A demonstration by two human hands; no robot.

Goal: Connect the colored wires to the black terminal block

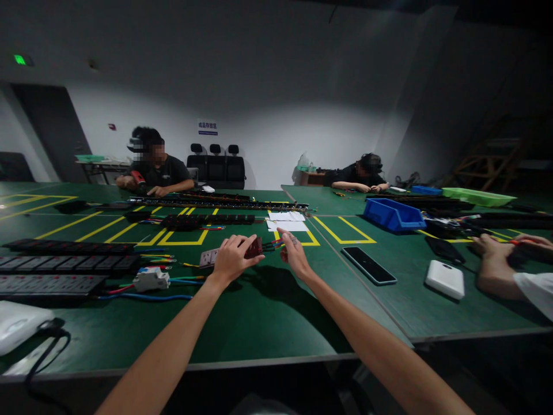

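Note:
Over the table's middle, my left hand (233,259) is closed around a dark reddish block (254,248). A pale socket face (208,259) shows on the other side of that hand; whether it belongs to the same piece is hidden. From the block's right end, several short coloured wires (272,245) run towards my right hand (294,253). Its thumb and index finger pinch these wires near their ends, where a bit of red shows. A yellow wire (190,265) with a metal lug lies just left of the socket face.
Several socket strips (52,264) and a white circuit breaker (152,279) lie at left. White papers (286,221) are ahead. To the right are a phone (369,266), a white device (444,279), a blue bin (394,216) and a co-worker's hands (495,253). Two people sit across.

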